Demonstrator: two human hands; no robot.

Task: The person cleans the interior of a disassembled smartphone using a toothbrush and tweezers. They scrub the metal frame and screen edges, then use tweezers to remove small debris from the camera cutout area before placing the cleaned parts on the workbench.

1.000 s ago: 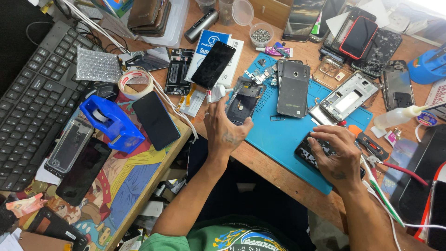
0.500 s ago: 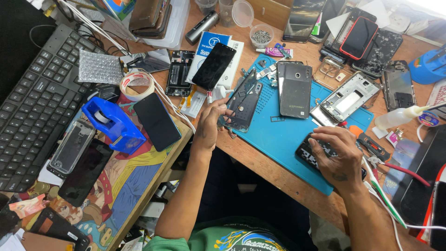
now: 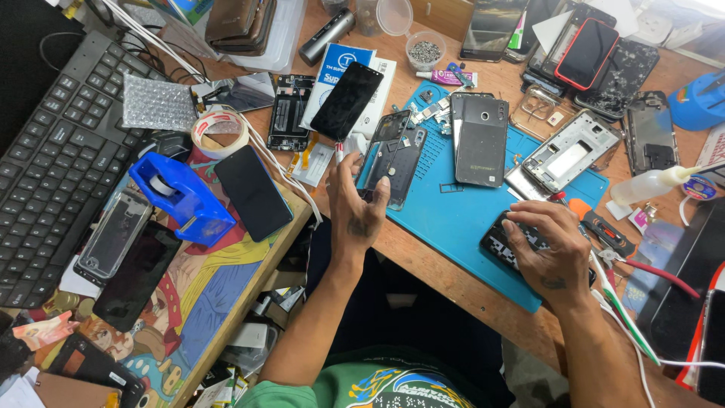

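My left hand [image 3: 357, 202] grips the near end of an opened phone body [image 3: 394, 155] that lies on the blue work mat [image 3: 453, 211]. A dark phone back cover [image 3: 481, 140] lies just right of it on the mat. My right hand [image 3: 553, 253] rests fingers-down on a small black patterned device [image 3: 502, 240] at the mat's near right corner. Small parts and screws are scattered at the mat's far edge.
A black keyboard [image 3: 53, 162] is at left, with a blue tape dispenser [image 3: 181, 198], tape roll [image 3: 219, 132] and dark phones [image 3: 253, 193] beside it. Several phones and frames [image 3: 574, 155] crowd the far right. A white squeeze bottle [image 3: 653, 185] and tools lie right.
My left hand lowered the opened phone body from mid-air down onto the blue mat and keeps hold of its near end. My right hand stayed on the black device.
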